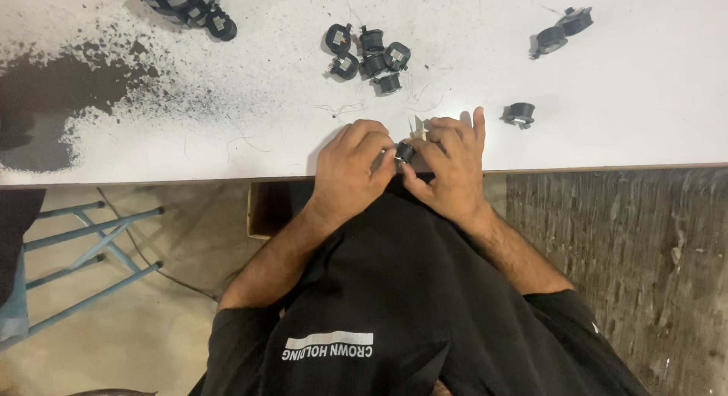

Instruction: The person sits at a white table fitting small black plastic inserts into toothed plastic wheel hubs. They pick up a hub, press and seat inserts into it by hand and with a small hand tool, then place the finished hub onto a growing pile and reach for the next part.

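The fingers of both hands are pinched together on one small black spool [406,151], held right at the near edge of the white table [607,100]. The left hand [350,168] curls its fingertips over the spool from one side, knuckles up, while the right hand [453,168] grips it from the other side with thumb and forefinger, its little finger sticking up free. A pale sliver of something shows just above the right fingers; what it is cannot be told.

Judging from this, the step in hand is close work on the single spool, perhaps on its fine wire, though the hands hide the detail. The next move seems to call for a steady pinch and small, careful finger motion, since the piece is tiny and sits over the table's edge, where it could drop.

Farther back lies a cluster of similar spools [369,53], near the hands but apart. One lone spool [520,113] rests just beside the right hand, and a pair [562,30] lies well to the right. Thin wire strands [341,108] trail across the table, and dark powder [68,92] stains its left part.
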A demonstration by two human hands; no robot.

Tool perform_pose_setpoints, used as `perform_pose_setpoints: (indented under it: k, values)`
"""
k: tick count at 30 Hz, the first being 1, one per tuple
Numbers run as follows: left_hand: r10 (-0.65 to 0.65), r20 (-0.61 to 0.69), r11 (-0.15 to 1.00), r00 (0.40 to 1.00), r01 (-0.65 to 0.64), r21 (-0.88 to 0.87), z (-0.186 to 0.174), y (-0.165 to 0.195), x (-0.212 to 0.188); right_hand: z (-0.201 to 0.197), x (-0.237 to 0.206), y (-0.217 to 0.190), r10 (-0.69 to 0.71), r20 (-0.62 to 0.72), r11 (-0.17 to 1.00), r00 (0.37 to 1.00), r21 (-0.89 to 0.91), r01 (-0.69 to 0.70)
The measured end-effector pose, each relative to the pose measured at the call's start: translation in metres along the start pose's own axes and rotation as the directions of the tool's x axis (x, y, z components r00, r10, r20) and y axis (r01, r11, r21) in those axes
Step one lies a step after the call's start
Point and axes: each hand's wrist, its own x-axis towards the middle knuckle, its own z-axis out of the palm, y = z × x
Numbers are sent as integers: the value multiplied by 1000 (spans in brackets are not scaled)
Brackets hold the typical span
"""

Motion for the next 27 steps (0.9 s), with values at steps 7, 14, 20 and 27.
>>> perform_pose_setpoints:
  k: [7, 14, 20, 27]
  values:
    - [-183, 51, 965, 982, 189, -180, -4, -6, -7, -1, 3, -4, 35, -19, 999, 999, -10, -35]
    - [-190, 26, 965, 981, 192, -177, 3, -6, -8, 0, -5, -7, 16, -180, 996, 984, 94, 1]
    - [-92, -21, 991, 996, 89, -102, 5, -6, -11, 17, -20, -10, -25, -153, 937, 988, 340, 76]
    - [-104, -52, 976, 993, 91, -200, 8, -6, -12, 21, -15, -10, -41, -161, 970, 986, 230, 78]
